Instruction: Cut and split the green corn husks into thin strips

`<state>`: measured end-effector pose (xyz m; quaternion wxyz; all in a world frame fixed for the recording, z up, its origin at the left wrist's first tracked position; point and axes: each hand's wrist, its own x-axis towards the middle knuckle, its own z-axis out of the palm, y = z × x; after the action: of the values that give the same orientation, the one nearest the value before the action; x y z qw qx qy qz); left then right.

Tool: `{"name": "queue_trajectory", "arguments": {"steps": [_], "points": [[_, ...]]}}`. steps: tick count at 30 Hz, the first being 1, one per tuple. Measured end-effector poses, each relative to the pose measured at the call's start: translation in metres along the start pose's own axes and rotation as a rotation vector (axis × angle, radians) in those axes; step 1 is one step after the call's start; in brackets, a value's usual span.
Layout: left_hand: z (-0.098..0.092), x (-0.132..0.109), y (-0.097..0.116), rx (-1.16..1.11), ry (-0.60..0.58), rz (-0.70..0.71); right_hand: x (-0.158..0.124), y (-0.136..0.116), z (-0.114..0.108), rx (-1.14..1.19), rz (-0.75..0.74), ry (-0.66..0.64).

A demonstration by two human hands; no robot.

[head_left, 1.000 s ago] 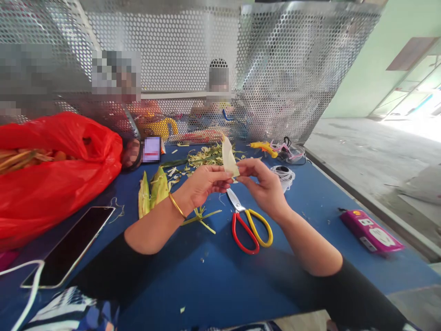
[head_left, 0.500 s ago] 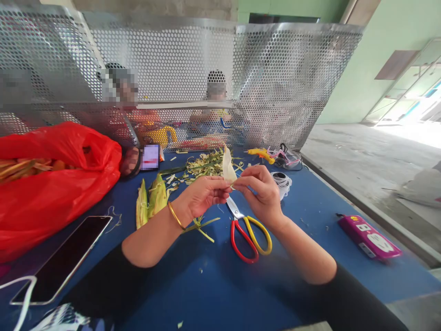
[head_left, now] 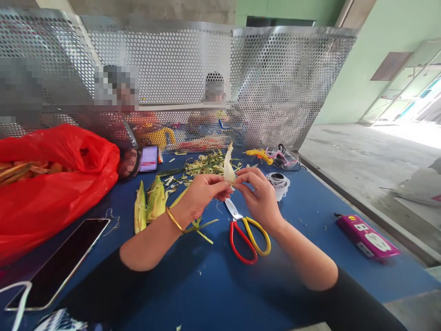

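Observation:
My left hand (head_left: 201, 193) and my right hand (head_left: 259, 195) meet above the blue table (head_left: 213, 285), both pinching the base of a pale yellow strip of corn husk (head_left: 228, 166) that stands upright between the fingertips. A gold bangle sits on my left wrist. Below the hands lie scissors (head_left: 245, 228) with one red and one yellow handle. Two green husked corn pieces (head_left: 150, 205) lie to the left of my left hand.
A red plastic bag (head_left: 51, 184) with husks fills the left side. A phone (head_left: 58, 262) lies at the front left. Husk scraps (head_left: 203, 163), a yellow glue gun (head_left: 260, 155), a white thread spool (head_left: 278, 181) and a pink box (head_left: 367, 235) are around. A perforated metal screen (head_left: 193, 78) stands behind, with people beyond it.
The fingers of both hands have closed in tighter on the husk strip's base, and the strip looks narrower and more rolled. The camera view shifted slightly.

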<state>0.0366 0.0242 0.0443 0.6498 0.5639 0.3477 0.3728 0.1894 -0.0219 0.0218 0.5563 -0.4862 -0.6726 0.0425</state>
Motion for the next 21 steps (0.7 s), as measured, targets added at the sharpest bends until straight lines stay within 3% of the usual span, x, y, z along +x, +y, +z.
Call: {"name": "queue_trajectory", "arguments": {"steps": [5,12,17,21], "points": [[-0.001,0.001,-0.001,0.135,-0.004,0.078,0.0,-0.002,-0.001,-0.003,0.093,-0.07],[-0.003,0.0,-0.001,0.18,-0.09,0.128,0.001,-0.003,-0.001,-0.048,0.086,-0.038],[0.005,0.0,-0.006,0.177,-0.001,0.167,-0.001,-0.002,0.0,-0.068,0.066,-0.032],[0.005,-0.001,-0.01,0.304,0.06,0.265,-0.001,-0.002,-0.001,-0.085,0.064,-0.032]]}}
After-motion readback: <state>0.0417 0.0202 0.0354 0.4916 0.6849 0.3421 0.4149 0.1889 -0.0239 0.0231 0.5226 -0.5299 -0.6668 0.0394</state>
